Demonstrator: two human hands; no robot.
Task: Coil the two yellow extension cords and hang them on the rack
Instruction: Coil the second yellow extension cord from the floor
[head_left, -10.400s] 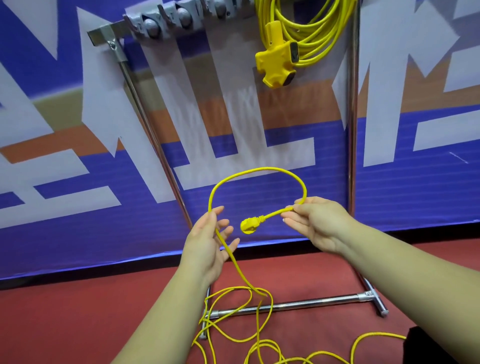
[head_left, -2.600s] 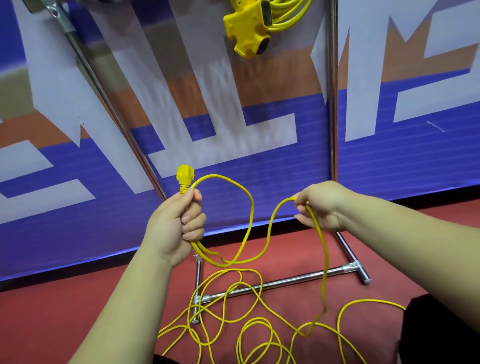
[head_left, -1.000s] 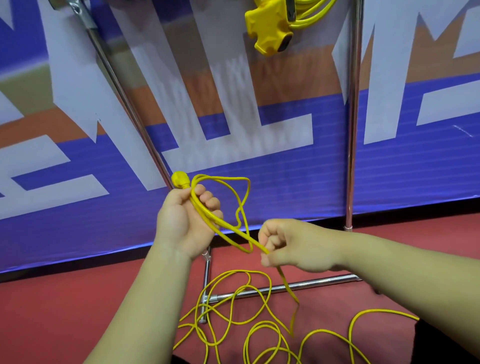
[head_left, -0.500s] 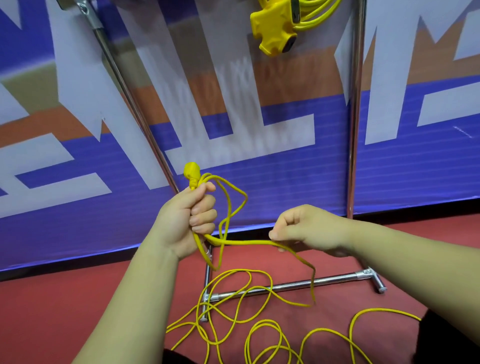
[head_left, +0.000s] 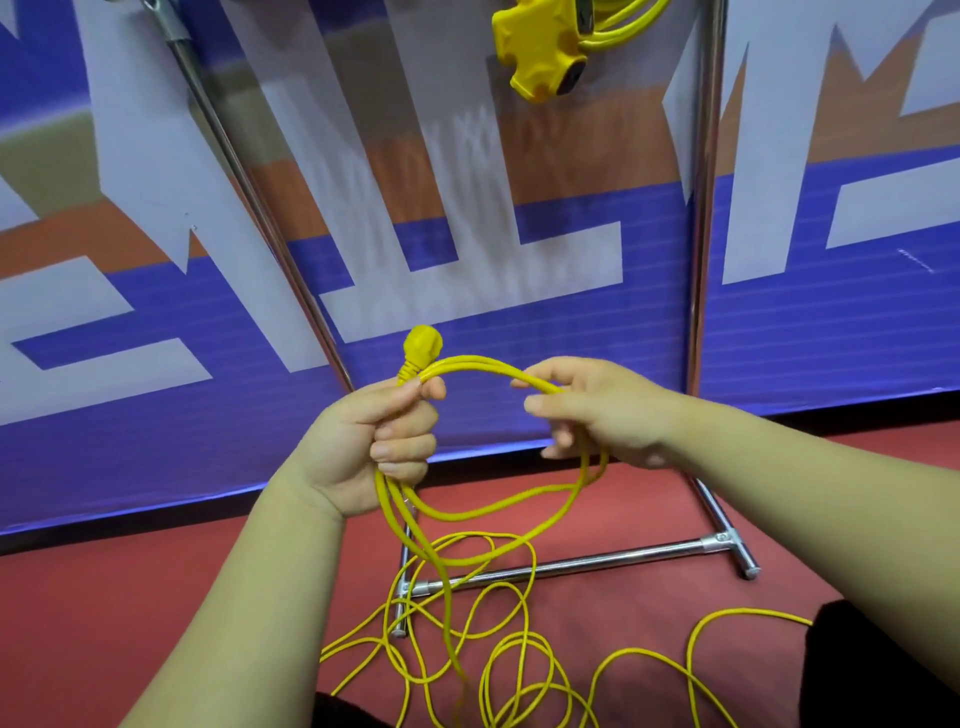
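A person stands before a steel rack, halfway through the job. The left hand (head_left: 374, 441) has its fingers (head_left: 400, 447) wrapped tight round a small bundle of loops of the second cord (head_left: 498, 512), with the yellow plug (head_left: 423, 345) poking up just above the fist. A few turns hang from that grip, arching across to the other hand and sagging toward the red floor (head_left: 130, 597). High above, at the top edge of view, the first cord (head_left: 545, 57) hangs coiled on the rack, its chunky socket block dangling. That half looks finished. The right hand (head_left: 608, 415) holds the top of the loops, thumb and forefinger laid along the arch and the lower fingers curled round the strands. Most of the second cord lies loose, sprawled in tangled curls over the rack (head_left: 701, 208) foot bar and the floor at the person's feet. By my reckoning many turns are left to gather before this coil can go up beside the first.
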